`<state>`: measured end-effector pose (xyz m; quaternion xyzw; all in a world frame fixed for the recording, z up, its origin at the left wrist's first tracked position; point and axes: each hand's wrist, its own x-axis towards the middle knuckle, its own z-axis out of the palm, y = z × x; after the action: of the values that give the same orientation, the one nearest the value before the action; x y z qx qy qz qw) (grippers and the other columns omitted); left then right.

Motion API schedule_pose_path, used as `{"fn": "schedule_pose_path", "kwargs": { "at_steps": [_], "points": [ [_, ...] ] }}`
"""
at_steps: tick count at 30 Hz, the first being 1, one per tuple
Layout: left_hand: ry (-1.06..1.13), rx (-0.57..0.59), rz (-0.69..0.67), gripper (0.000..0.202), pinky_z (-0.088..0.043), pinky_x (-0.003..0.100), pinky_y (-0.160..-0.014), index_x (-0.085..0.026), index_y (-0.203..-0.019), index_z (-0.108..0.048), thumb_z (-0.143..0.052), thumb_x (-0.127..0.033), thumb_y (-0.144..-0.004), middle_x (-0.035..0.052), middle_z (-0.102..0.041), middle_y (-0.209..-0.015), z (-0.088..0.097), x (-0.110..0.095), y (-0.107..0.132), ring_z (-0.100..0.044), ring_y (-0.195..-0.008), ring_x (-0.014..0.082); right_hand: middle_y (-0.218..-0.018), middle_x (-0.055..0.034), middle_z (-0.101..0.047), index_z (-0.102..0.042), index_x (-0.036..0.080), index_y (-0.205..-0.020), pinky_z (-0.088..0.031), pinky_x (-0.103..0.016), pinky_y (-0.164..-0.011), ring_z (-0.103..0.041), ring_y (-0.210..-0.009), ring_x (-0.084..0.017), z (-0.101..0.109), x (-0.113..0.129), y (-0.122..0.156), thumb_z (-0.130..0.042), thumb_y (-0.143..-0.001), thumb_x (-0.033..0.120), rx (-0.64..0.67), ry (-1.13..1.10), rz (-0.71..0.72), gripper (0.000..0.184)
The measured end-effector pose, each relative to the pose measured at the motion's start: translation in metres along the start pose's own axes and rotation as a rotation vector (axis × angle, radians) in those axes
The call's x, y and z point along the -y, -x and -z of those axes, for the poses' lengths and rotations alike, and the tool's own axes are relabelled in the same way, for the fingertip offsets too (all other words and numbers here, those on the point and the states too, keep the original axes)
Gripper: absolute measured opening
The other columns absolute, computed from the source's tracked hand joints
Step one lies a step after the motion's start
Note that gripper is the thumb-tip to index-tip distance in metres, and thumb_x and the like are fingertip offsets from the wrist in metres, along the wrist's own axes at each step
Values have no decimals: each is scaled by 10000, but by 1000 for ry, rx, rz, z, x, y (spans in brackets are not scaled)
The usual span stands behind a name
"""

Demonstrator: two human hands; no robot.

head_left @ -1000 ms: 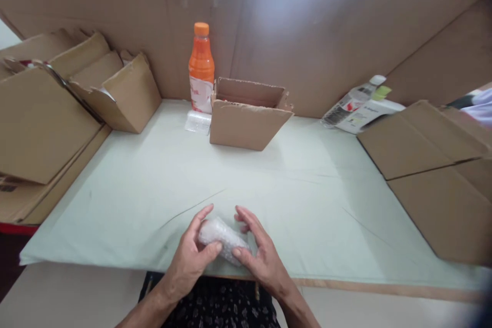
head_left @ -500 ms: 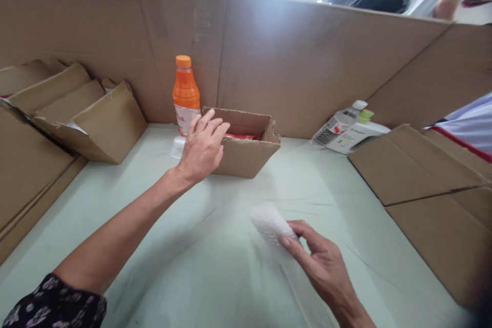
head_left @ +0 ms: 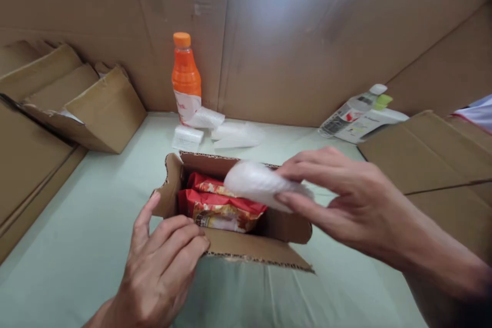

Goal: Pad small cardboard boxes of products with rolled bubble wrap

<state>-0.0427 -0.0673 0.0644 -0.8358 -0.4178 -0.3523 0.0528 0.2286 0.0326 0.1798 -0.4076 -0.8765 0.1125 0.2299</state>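
A small open cardboard box [head_left: 257, 252] stands on the pale green cloth with its flaps spread. Inside lie red food packets [head_left: 223, 210] with printed fronts. My left hand [head_left: 161, 261] grips the box at its near left corner, its fingers over the front flap and one finger against the left flap. Above the box's right half, my right hand [head_left: 338, 195] pinches a roll of bubble wrap [head_left: 253, 182] between thumb and fingers. The wrap hides part of the packets and the back rim. Whether anything is inside the roll, I cannot tell.
Behind the box are an orange drink bottle [head_left: 186, 79] and several pieces of bubble wrap [head_left: 236, 133]. A clear water bottle [head_left: 348, 115] leans by a white pack [head_left: 361, 125] at right. Cardboard boxes [head_left: 111, 113] flank both sides; a tall cardboard wall [head_left: 300, 51] closes the back.
The cardboard box has come nearer, showing its red packets and the wrap behind it. My left hand moved to its near corner; my right hand carried the bubble wrap up over it.
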Motion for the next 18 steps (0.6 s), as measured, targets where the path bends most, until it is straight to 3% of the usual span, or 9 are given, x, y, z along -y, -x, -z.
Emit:
{"fn": "schedule_pose_path", "kwargs": {
  "at_steps": [4,9,11,13,15,16,18],
  "points": [
    [25,17,51,319,-206,617,-1221,-216,-1057,-642,-548,-26,-819,14,-765,-947,5,-10,10,-681,-956,201,-735,-27,-695,-724,253,-753,-461,-347,-743,-605,-677,-177,-37,17,-5,-548,-937,433,320,59,141,312],
    [70,-13,107,320,-264,595,-1208,-239,-1055,-639,-524,-26,-846,-1,-759,-942,5,-13,2,-685,-928,184,-571,-37,-666,-646,213,-565,-378,-299,-542,-554,-490,-160,-97,29,-9,-665,-798,163,472,305,150,240],
    [79,-17,86,335,-287,578,-1201,-237,-1077,-636,-529,-20,-846,3,-751,-947,5,-14,2,-677,-947,186,-534,-31,-652,-627,201,-523,-315,-285,-480,-538,-446,-150,-109,32,-14,-666,-746,76,511,332,133,259],
    [73,-64,76,358,-340,568,-1174,-239,-1115,-624,-562,-28,-833,27,-731,-1000,4,-15,5,-652,-1047,214,-527,-26,-653,-646,200,-535,-312,-280,-465,-558,-453,-158,-105,32,-17,-672,-740,66,532,296,141,246],
    [42,-191,129,428,-381,565,-1146,-261,-1176,-602,-617,-44,-808,59,-680,-1129,5,-16,12,-586,-1198,255,-621,-29,-709,-723,216,-662,-393,-282,-504,-631,-544,-184,-80,28,-10,-681,-787,141,473,188,165,152],
    [34,-272,177,484,-393,563,-1137,-276,-1217,-586,-641,-48,-794,70,-641,-1205,5,-16,16,-547,-1259,271,-716,-33,-748,-759,232,-774,-445,-289,-548,-672,-622,-199,-63,24,-1,-668,-828,204,392,129,160,110],
    [67,-397,306,595,-399,553,-1133,-298,-1314,-542,-671,-62,-783,81,-562,-1335,3,-14,29,-504,-1318,286,-913,-30,-784,-769,281,-993,-520,-301,-642,-715,-764,-203,-28,12,29,-610,-904,346,123,56,67,193]
  ]
}}
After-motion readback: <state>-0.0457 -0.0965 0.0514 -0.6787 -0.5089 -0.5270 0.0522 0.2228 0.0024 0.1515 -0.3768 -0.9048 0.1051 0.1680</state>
